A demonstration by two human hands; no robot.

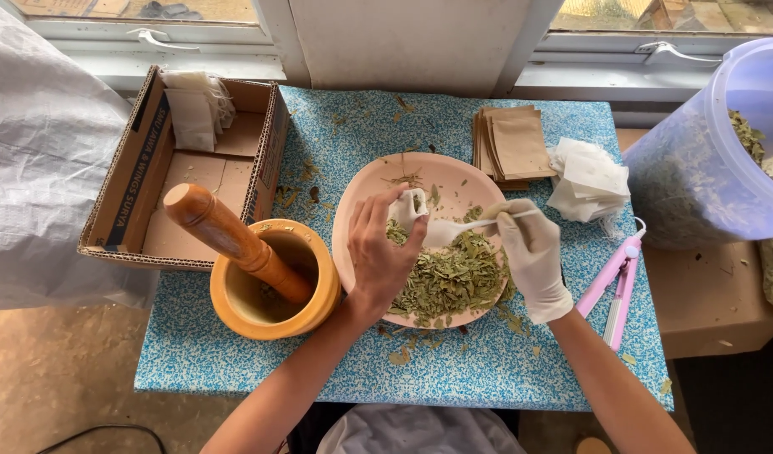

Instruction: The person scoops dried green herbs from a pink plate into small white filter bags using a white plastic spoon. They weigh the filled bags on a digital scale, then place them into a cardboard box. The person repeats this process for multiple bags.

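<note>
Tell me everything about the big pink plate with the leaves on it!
The pink plate is round and shallow, and looks like smooth plastic or ceramic. It lies flat on the blue speckled table, beside the wooden mortar. A heap of dried green leaves covers its near half; the far half is mostly bare, with a few crumbs. Over it, the left hand holds a small white bag and the gloved right hand holds a white spoon.

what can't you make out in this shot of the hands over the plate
Head view only:
- Small white bag: its opening and fill are hidden by the left hand.
- White spoon: its handle end is hidden in the gloved right hand.
- Mortar: its contents are shadowed behind the pestle.
- Plastic tub: cut off by the right edge.
</note>
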